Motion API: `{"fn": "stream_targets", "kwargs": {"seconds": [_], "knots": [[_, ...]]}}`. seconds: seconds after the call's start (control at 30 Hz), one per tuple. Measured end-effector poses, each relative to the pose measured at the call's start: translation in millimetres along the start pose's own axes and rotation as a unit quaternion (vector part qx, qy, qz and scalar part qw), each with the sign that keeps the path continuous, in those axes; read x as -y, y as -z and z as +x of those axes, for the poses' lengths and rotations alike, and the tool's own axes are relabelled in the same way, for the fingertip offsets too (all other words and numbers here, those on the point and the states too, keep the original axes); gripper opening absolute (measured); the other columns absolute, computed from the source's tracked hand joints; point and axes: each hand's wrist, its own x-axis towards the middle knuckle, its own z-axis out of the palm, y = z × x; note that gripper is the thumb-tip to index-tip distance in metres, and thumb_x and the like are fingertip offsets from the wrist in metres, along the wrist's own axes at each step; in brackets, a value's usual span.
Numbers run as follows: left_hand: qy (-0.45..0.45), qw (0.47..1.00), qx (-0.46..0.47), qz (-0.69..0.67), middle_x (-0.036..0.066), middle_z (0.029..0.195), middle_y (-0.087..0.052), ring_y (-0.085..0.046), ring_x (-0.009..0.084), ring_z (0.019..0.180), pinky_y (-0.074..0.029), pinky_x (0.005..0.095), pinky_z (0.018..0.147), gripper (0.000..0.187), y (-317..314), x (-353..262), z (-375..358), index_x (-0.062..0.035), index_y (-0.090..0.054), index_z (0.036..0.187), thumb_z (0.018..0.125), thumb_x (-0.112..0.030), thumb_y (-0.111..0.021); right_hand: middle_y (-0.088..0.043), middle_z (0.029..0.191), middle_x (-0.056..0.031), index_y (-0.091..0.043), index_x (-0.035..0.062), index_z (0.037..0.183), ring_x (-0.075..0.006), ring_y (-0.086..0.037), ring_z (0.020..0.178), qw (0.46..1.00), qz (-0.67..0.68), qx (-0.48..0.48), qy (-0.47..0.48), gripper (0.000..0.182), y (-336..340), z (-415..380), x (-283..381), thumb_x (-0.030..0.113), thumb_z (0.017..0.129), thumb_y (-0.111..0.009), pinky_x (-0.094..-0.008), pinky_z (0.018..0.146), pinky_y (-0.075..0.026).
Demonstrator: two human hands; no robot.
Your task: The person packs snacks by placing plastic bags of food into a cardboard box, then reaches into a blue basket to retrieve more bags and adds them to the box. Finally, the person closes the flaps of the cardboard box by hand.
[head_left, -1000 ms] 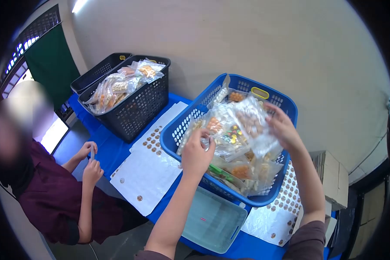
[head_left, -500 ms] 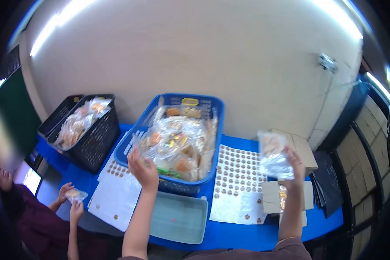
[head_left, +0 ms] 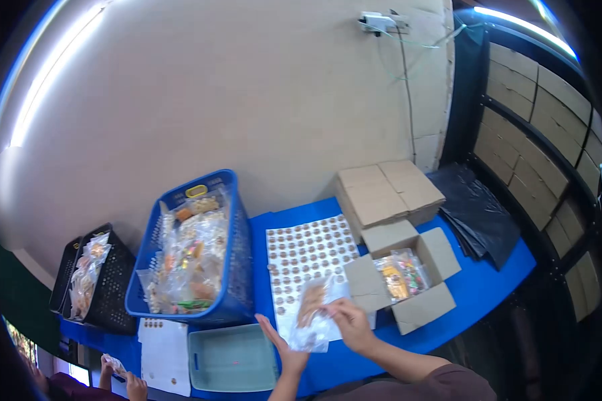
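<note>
My right hand [head_left: 352,326] pinches the right side of a clear plastic bag [head_left: 310,309] with light brown pieces inside, likely a snack. My left hand [head_left: 286,349] is at the bag's lower left, fingers stretched out and palm turned toward it. Beneath the bag lies a white sheet of round brown stickers [head_left: 301,254], which it partly covers. To the right of my hands stands an open cardboard box [head_left: 427,309], its flaps folded out, with several filled bags [head_left: 403,274] inside.
A blue basket [head_left: 237,247] heaped with bags stands left, black crates [head_left: 117,294] beyond it. A grey-green tray [head_left: 234,364] sits in front. Flat cardboard boxes [head_left: 394,190] and black plastic sheets [head_left: 478,214] lie at the back right. Another person's hands [head_left: 130,384] hold a small bag, lower left.
My view has turned right. The bag in my right hand has come down from beside the sticker sheet to over it, and my left hand has moved from the blue basket to the bag.
</note>
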Motion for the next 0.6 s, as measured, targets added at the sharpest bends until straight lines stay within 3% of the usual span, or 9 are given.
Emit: {"fn": "stream_targets", "kwargs": {"seconds": [0.07, 0.13, 0.17, 0.23, 0.27, 0.3, 0.4, 0.53, 0.6], "knots": [[0.062, 0.976, 0.033, -0.205, 0.018, 0.143, -0.035, -0.026, 0.0295, 0.137, -0.019, 0.0445, 0.112, 0.078, -37.1, 3.6, 7.2, -0.0004, -0.037, 0.137, 0.075, -0.027, -0.074, -0.055, 0.087, -0.0053, -0.065, 0.0012, 0.108, -0.0126, -0.053, 0.085, 0.997, 0.051, 0.011, -0.05, 0.025, 20.7, -10.3, -1.8, 0.015, 0.096, -0.048, -0.0253, 0.077, -0.043], [0.076, 0.955, 0.127, -0.256, 0.016, 0.114, -0.062, -0.048, 0.0273, 0.122, -0.019, 0.045, 0.112, 0.04, -67.7, -6.5, 9.6, 0.0016, -0.063, 0.11, 0.079, -0.021, -0.07, -0.055, 0.088, -0.0065, -0.065, 0.002, 0.11, -0.0137, -0.053, 0.084, 0.995, 0.052, 0.02, -0.084, 0.026, 56.5, -21.7, -0.9, 0.018, 0.097, -0.048, -0.0262, 0.076, -0.043], [0.061, 0.97, 0.161, -0.172, 0.012, 0.095, -0.068, -0.06, 0.0251, 0.107, -0.027, 0.0446, 0.109, 0.021, -81.3, -24.5, 5.2, 0.002, -0.069, 0.089, 0.082, -0.018, -0.067, -0.054, 0.089, -0.0077, -0.065, 0.0018, 0.108, -0.0155, -0.053, 0.085, 0.994, 0.061, 0.001, -0.09, 0.026, 75.3, -24.2, -3.7, 0.019, 0.095, -0.051, -0.0277, 0.076, -0.043], [0.115, 0.942, 0.217, -0.228, 0.011, 0.094, -0.068, -0.062, 0.02, 0.097, -0.043, 0.0376, 0.095, 0.026, -110.8, -40.7, -9.6, 0.0016, -0.068, 0.086, 0.089, -0.024, -0.062, -0.054, 0.091, -0.0088, -0.065, 0.0017, 0.106, -0.0173, -0.053, 0.086, 0.992, 0.061, -0.023, -0.11, 0.025, 116.3, -31.5, -7.8, 0.021, 0.094, -0.054, -0.0292, 0.076, -0.043], [0.171, 0.923, 0.243, -0.244, 0.011, 0.094, -0.067, -0.062, 0.0179, 0.095, -0.047, 0.0339, 0.09, 0.029, -128.0, -34.5, -23.4, 0.0014, -0.066, 0.089, 0.091, -0.027, -0.06, -0.053, 0.092, -0.0101, -0.065, 0.0016, 0.105, -0.0195, -0.053, 0.087, 0.994, -0.054, -0.012, -0.092, 0.025, 136.9, -32.1, -8.2, 0.022, 0.091, -0.058, -0.0307, 0.076, -0.044], [0.178, 0.92, 0.247, -0.246, 0.011, 0.094, -0.067, -0.062, 0.0179, 0.095, -0.047, 0.0339, 0.09, 0.029, -141.5, -43.3, -30.6, 0.0014, -0.066, 0.089, 0.091, -0.027, -0.06, -0.053, 0.094, -0.0114, -0.065, 0.0014, 0.103, -0.0218, -0.053, 0.088, 0.984, -0.166, 0.0, -0.071, 0.026, 154.6, -32.0, -9.4, 0.023, 0.088, -0.063, -0.0321, 0.077, -0.044], [0.225, 0.9, 0.245, -0.283, 0.009, 0.094, -0.066, -0.062, 0.0138, 0.09, -0.047, 0.0292, 0.084, 0.031, -179.7, -68.6, -48.9, 0.0007, -0.06, 0.101, 0.094, -0.029, -0.056, -0.051, 0.095, -0.0122, -0.063, 0.0008, 0.104, -0.025, -0.053, 0.088, 0.973, -0.217, 0.046, -0.062, 0.031, 202.0, -27.9, -30.0, 0.023, 0.082, -0.069, -0.0348, 0.077, -0.044], [0.297, 0.876, 0.149, -0.351, 0.007, 0.098, -0.062, -0.061, 0.0138, 0.088, -0.047, 0.0279, 0.082, 0.032, -221.3, -102.0, -60.8, -0.0006, -0.054, 0.111, 0.097, -0.029, -0.05, -0.052, 0.096, -0.0132, -0.059, -0.0019, 0.101, -0.0277, -0.052, 0.09, 0.985, -0.117, 0.088, -0.087, 0.027, 227.0, -18.8, -48.6, 0.019, 0.085, -0.065, -0.0359, 0.081, -0.042], [0.394, 0.806, 0.068, -0.436, 0.008, 0.109, -0.06, -0.057, 0.0144, 0.098, -0.044, 0.0287, 0.087, 0.04, -235.4, -110.8, -60.3, 0.0013, -0.054, 0.113, 0.097, -0.035, -0.047, -0.052, 0.097, -0.0123, -0.058, -0.0032, 0.099, -0.0253, -0.052, 0.092, 0.984, -0.104, 0.099, -0.109, 0.023, 235.8, -12.1, -51.6, 0.018, 0.089, -0.06, -0.0347, 0.082, -0.041]]}}
